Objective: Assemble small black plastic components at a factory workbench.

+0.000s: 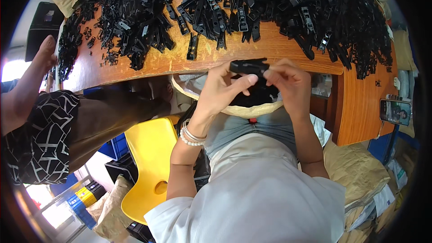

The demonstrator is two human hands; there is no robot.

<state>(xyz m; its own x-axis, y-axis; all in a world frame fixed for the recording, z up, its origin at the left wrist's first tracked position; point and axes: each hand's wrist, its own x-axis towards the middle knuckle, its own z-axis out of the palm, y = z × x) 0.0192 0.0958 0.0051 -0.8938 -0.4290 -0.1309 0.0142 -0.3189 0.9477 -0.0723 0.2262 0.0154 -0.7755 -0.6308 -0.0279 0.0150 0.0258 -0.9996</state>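
Observation:
Between my two hands is a black plastic part (pixel 249 66), long and narrow, held above an open sack. My left hand (pixel 219 87) grips its left end, with the thumb along the lower side. The fingers of my right hand (pixel 290 81) are pinched at its right end; whether they hold a second small piece is hidden. The pale sack (pixel 254 110) rests on my lap under the table edge, with black pieces (pixel 258 95) inside. Similar long black plastic parts (pixel 243 18) lie on the wooden table (pixel 180 58) just beyond my hands.
Heaped black parts (pixel 333 13) cover the far tabletop, with smaller ones (pixel 69 49) at the left. A phone (pixel 395 111) stands at the right edge. Another person's arm (pixel 31 78) is at the left, near a yellow chair (pixel 150 153). Brown paper sacks (pixel 355 166) lie at lower right.

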